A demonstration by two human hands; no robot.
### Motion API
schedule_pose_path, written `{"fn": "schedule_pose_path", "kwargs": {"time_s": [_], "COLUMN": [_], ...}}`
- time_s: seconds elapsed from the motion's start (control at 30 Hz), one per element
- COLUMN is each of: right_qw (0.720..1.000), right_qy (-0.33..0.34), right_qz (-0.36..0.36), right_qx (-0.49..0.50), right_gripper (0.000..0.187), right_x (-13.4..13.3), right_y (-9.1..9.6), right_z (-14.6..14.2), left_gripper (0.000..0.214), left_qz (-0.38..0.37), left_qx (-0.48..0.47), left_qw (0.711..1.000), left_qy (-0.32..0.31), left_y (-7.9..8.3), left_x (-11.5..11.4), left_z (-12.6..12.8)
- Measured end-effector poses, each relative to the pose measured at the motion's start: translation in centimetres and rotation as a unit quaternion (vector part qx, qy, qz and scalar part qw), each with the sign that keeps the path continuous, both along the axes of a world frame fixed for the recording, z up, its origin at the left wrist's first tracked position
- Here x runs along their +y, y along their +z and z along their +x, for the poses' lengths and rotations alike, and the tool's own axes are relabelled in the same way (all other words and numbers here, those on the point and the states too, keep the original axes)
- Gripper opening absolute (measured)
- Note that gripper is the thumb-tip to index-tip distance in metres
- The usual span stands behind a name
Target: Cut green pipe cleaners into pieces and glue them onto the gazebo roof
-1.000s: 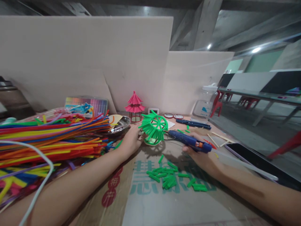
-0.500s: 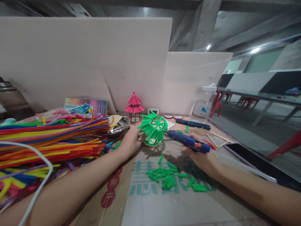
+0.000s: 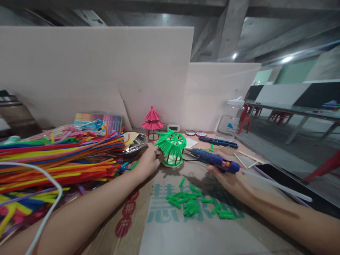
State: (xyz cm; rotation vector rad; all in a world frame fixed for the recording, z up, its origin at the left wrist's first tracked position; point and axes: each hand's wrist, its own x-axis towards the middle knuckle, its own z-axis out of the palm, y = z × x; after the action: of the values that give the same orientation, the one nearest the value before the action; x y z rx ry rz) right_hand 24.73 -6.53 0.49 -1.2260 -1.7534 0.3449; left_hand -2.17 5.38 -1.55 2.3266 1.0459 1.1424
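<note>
A small green pavilion model point(image 3: 170, 148) made of pipe-cleaner pieces stands on the cardboard-covered table. My left hand point(image 3: 148, 162) grips its left side, fingers closed on it. My right hand point(image 3: 225, 174) is wrapped round a blue glue gun point(image 3: 214, 159), whose nozzle points left and sits just off the model's right side. A heap of short green cut pieces point(image 3: 193, 203) lies on the cardboard in front of me, between my forearms.
A big pile of coloured pipe cleaners point(image 3: 58, 156) fills the left. A pink pavilion model point(image 3: 152, 122), a metal dish point(image 3: 134, 144), a marker box point(image 3: 98, 122), a plastic jug point(image 3: 230, 118), blue cutters point(image 3: 217, 142) and wooden sticks point(image 3: 245, 157) stand further back. White boards wall the table.
The green model has tipped from tilted towards more upright in my left hand. The glue gun's nozzle has drawn slightly back from it. The view has shifted down a little.
</note>
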Motion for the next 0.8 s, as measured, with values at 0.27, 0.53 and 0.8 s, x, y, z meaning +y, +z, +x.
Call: {"fn": "schedule_pose_path", "kwargs": {"time_s": [0.27, 0.53, 0.8], "right_qw": [0.994, 0.976, 0.958], "right_qy": [-0.069, -0.145, -0.131], "right_qz": [-0.049, -0.137, -0.227], "right_qx": [0.073, -0.092, -0.116], "right_gripper": [0.045, 0.025, 0.032], "right_x": [5.1, 15.4, 17.7], "right_y": [3.5, 3.3, 0.4], "right_z": [0.9, 1.6, 3.1], "left_gripper": [0.021, 0.026, 0.023], "left_qz": [-0.054, -0.044, -0.048], "left_qx": [0.018, 0.019, 0.032], "left_qw": [0.998, 0.998, 0.998], "left_qy": [-0.013, -0.034, -0.019], "left_y": [0.7, 0.4, 0.3], "left_x": [-0.7, -0.2, 0.0], "left_z": [0.3, 0.1, 0.1]}}
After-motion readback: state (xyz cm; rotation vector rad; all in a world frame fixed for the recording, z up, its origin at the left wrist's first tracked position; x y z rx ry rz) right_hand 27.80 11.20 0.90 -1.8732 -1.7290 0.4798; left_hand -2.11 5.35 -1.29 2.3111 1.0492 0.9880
